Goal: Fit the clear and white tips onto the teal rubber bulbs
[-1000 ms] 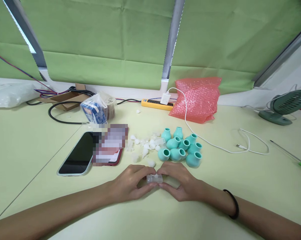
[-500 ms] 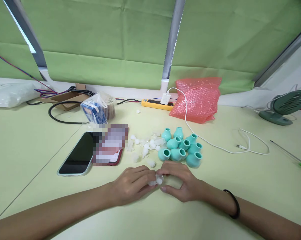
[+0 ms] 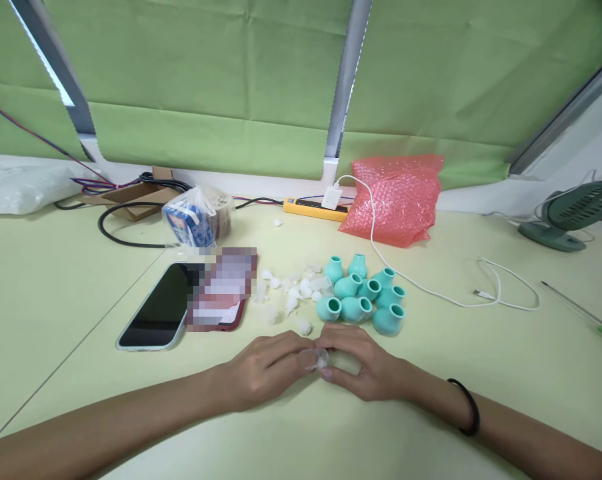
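Just above the tabletop, my left hand (image 3: 268,368) is closed around a small clear plastic piece (image 3: 308,357) with a whitish end; its fingers cover much of it. From the other side my right hand (image 3: 363,360) curves round, fingertips and thumb closed on the piece's right end. Directly beyond my hands lie several small white and translucent plastic parts (image 3: 305,290), one whitish part (image 3: 305,327) nearest my fingers. Beside them, to the right, is a cluster of several turquoise bulb-shaped pieces (image 3: 357,308) with round open necks, some upright and some tipped.
Two phones, one with a dark screen (image 3: 155,307) and one in a red case (image 3: 238,313), lie left. Behind are a bagged blue packet (image 3: 188,223), a yellow power strip (image 3: 313,210) and a pink bubble-wrap bag (image 3: 395,200). A white cable (image 3: 431,297), screwdriver (image 3: 573,307) and fan (image 3: 575,207) occupy the right.
My right thumb has moved in against the end of the clear plastic piece, narrowing the gap. My left fingers have shifted slightly over the piece. The parts on the table look unmoved.
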A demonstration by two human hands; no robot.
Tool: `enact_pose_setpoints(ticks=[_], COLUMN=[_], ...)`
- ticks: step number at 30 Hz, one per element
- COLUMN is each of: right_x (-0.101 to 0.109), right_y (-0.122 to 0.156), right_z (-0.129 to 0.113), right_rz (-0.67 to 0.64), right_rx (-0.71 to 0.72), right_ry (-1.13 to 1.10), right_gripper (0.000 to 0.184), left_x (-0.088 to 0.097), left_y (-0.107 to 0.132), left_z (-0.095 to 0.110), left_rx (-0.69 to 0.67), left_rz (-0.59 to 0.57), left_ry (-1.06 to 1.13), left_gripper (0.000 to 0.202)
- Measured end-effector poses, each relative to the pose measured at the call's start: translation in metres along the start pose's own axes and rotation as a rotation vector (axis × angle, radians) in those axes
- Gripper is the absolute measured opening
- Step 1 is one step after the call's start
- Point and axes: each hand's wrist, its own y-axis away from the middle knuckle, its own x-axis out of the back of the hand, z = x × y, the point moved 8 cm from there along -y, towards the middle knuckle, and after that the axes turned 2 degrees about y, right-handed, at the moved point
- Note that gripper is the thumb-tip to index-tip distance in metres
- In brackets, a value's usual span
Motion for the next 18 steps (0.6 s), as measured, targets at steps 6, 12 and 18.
enact_pose_setpoints(ticks=[6,12,18], right_x=[0.0004,-0.0014,-0.0032], right_y=[0.0,0.0003,-0.0004], right_z=[-0.0029,-0.0019,-0.0003], right_rz=[-0.033,-0.058,-0.097], right_rx=[0.004,-0.006,-0.029], right_ry=[-0.037,-0.031,-0.027], right_gripper=[0.015,0.016,0.015], left_x=[0.0003,-0.0005,0.0002], left_y=[0.0008,0.002,0.0006], left_z=[-0.0032,-0.0046,-0.003], left_rx=[0.041,0.05,0.027], left_rz=[0.019,0.015,0.02], left_ry=[0.054,0.056,0.019], left_gripper=[0.025,0.024,0.02])
